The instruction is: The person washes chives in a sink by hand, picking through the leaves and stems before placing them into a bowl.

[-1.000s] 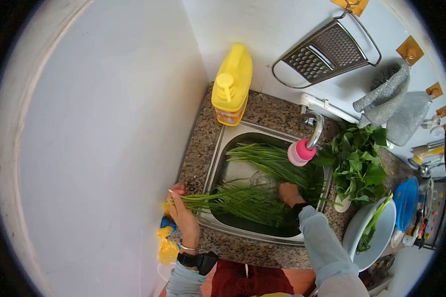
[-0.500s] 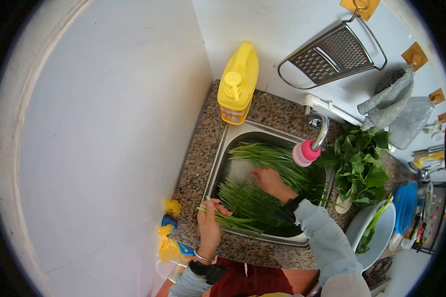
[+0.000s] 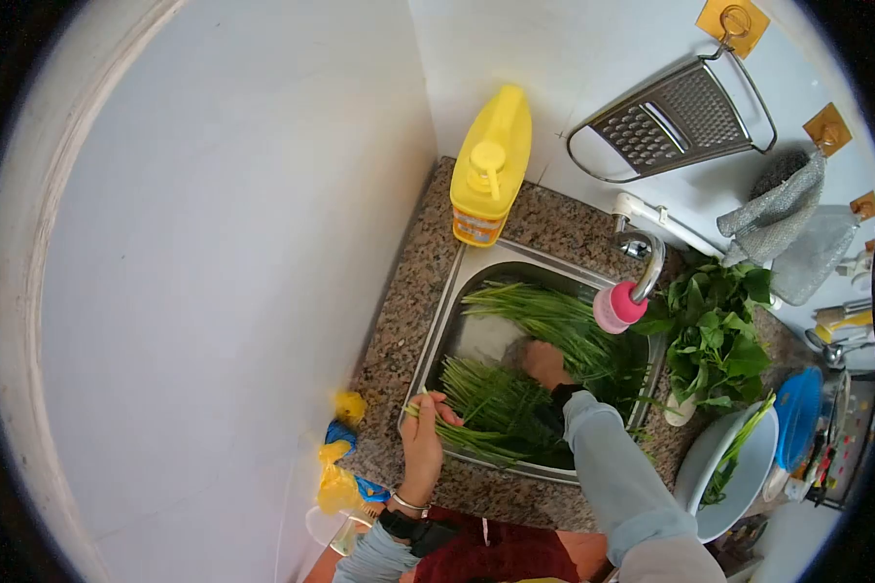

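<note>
Long thin green stalks [image 3: 496,394] with feathery leafy ends lie in water in the steel sink [image 3: 436,335]. My left hand [image 3: 422,434] is at the sink's near-left corner, its fingers closed round the pale ends of a few stalks. A second bunch of stalks [image 3: 530,309] lies along the sink's far side. My right hand [image 3: 544,361] reaches into the water between the two bunches. Its fingers are under the surface and blurred, so I cannot see what they touch. The tap [image 3: 651,267] with a pink nozzle [image 3: 620,307] hangs over the sink's right side.
A yellow jug [image 3: 493,170] stands behind the sink. Leafy greens [image 3: 715,335] and a pale basin [image 3: 749,466] holding some stalks are at the right. A grater [image 3: 673,119] and a grey cloth [image 3: 778,214] hang on the wall. Yellow and blue bags [image 3: 338,476] lie left.
My right hand has gone lower into the water and its fingers are now submerged. My left hand keeps its hold on the stalks. The whole view has shifted slightly.
</note>
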Available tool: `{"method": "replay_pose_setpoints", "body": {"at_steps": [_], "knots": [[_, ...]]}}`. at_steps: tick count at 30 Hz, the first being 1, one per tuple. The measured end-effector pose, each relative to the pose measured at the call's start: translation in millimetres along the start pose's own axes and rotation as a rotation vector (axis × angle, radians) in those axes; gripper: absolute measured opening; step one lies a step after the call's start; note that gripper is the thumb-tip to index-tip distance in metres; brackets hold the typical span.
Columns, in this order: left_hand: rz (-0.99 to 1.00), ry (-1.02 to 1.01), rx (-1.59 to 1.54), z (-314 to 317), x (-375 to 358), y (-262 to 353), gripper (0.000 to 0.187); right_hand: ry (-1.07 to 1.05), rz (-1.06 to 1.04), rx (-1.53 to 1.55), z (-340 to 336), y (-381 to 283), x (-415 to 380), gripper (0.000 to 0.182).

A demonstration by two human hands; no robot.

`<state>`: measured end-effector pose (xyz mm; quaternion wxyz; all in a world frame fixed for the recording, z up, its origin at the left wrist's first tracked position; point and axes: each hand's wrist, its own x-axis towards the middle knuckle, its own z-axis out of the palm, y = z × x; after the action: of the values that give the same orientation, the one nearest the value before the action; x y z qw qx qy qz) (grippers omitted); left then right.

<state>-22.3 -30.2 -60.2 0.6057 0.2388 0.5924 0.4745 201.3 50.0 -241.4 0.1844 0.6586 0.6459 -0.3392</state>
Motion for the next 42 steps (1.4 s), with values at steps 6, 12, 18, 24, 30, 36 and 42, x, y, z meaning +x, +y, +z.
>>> {"method": "replay_pose_setpoints", "body": {"at_steps": [6,12,18,24,30,36,42], "knots": [[0.048,0.014,-0.016,5.8,13.0,-6.1,0.03,0.286,-0.427,0.56,-39.5,-52.2,-38.2,0.022],[0.063,0.063,0.135,24.6,31.7,-11.2,0.033,0.271,-0.828,0.67,-58.4,-84.0,-66.2,0.016],[0.094,0.186,0.187,15.5,38.3,-11.3,0.03,0.311,-0.753,0.469,-38.4,-70.8,-88.0,0.014],[0.215,0.327,0.234,-7.4,26.0,7.9,0.031,0.276,-0.601,0.083,30.4,26.5,-69.0,0.021],[0.357,0.464,0.102,-16.3,26.7,21.3,0.031,-0.032,-0.282,-0.224,31.8,72.4,-73.6,0.021],[0.253,0.247,0.022,-22.9,9.6,31.2,0.03,0.037,-0.269,-0.149,-18.9,31.2,-80.8,0.019],[0.191,0.188,0.132,-14.8,0.3,15.5,0.032,0.398,-0.368,0.224,-16.2,-22.5,-32.6,0.019]]}}
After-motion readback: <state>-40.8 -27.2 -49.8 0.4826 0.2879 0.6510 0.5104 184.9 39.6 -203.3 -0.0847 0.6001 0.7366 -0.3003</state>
